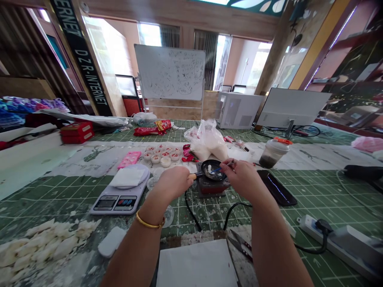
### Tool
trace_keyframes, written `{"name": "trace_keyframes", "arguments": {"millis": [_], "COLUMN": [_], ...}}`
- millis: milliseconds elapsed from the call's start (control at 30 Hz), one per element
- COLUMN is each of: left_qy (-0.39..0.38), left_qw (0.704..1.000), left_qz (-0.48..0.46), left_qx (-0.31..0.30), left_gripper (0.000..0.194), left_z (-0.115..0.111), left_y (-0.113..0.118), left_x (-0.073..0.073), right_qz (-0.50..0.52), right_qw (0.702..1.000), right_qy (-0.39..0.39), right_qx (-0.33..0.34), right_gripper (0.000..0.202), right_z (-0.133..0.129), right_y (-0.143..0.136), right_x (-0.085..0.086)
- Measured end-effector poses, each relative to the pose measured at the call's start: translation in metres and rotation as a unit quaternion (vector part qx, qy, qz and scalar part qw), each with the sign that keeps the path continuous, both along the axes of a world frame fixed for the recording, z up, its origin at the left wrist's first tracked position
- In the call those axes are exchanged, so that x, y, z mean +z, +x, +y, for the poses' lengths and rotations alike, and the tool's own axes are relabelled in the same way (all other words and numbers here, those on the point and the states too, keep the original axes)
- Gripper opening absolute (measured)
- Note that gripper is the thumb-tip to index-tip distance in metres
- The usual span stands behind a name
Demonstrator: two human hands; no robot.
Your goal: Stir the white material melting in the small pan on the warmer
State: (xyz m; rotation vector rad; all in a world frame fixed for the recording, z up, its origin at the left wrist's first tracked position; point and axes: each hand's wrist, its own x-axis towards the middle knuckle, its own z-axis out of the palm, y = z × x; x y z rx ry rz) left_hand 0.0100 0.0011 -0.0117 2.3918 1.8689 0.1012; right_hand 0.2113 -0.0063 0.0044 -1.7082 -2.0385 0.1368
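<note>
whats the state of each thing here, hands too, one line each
left hand, closed on the pan handle
right hand, pinching a thin tool, reaching into the pan
pan, white lumps inside
scale, white sheet on top, display unreadable
bottle, orange lid on, dark contents
grouped cups, white inside, most with red bits
power strip, black plug in
whiteboard, written on
monitor, screen turned away

Black pillar strip (78, 56): white lettering "DZR-INTERNET", partial "ERNET" above | Whiteboard (170, 73): handwriting, not legible | Scale (137, 190): panel markings too small to read
</note>
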Motion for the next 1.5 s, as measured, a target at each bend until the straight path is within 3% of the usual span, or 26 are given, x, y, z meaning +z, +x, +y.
{"name": "trace_keyframes", "arguments": {"millis": [133,300,500,667,867,1000,1200,1333,1500], "left_qy": [0.001,-0.006,-0.014,-0.008,-0.008,-0.001,-0.007,0.003,-0.012], "left_qw": [1.0,1.0,1.0,1.0,1.0,1.0,1.0,1.0,1.0], "left_qz": [0.001,0.007,0.006,0.009,0.008,0.01,0.009,0.011,0.004], "left_qx": [-0.004,0.003,-0.001,0.002,-0.003,-0.002,-0.001,-0.003,-0.001], "left_gripper": [0.051,0.049,0.052,0.05,0.05,0.05,0.05,0.05,0.052], "left_z": [0.0002,-0.001,-0.0034,-0.003,-0.0025,-0.002,-0.001,-0.0008,-0.0014], "left_y": [0.0002,0.0022,0.0031,0.0027,0.0018,0.0022,0.0015,0.0014,0.0017], "left_x": [0.0,0.002,0.0048,0.0046,0.0029,0.003,0.0018,0.0009,0.0024], "right_qz": [-0.017,0.016,-0.02,-0.007,-0.046,-0.029,-0.033,-0.007,-0.046], "right_qw": [1.0,0.999,0.999,1.0,0.998,0.999,0.999,1.0,0.998], "right_qy": [-0.004,-0.009,-0.006,-0.005,-0.006,-0.004,-0.008,-0.008,-0.011], "right_qx": [-0.018,0.033,-0.044,0.026,-0.049,0.014,-0.042,0.019,-0.039], "right_gripper": [0.026,0.026,0.026,0.028,0.027,0.027,0.026,0.027,0.027], "right_z": [-0.0031,-0.0027,0.0003,-0.0031,-0.0006,-0.0023,0.0005,-0.0001,-0.0008], "right_y": [0.0002,-0.003,0.0031,-0.0012,0.0029,0.002,0.0029,0.0016,0.0014], "right_x": [0.0027,0.0022,0.0012,0.0019,0.0023,0.002,0.0,0.0003,0.0018]}}
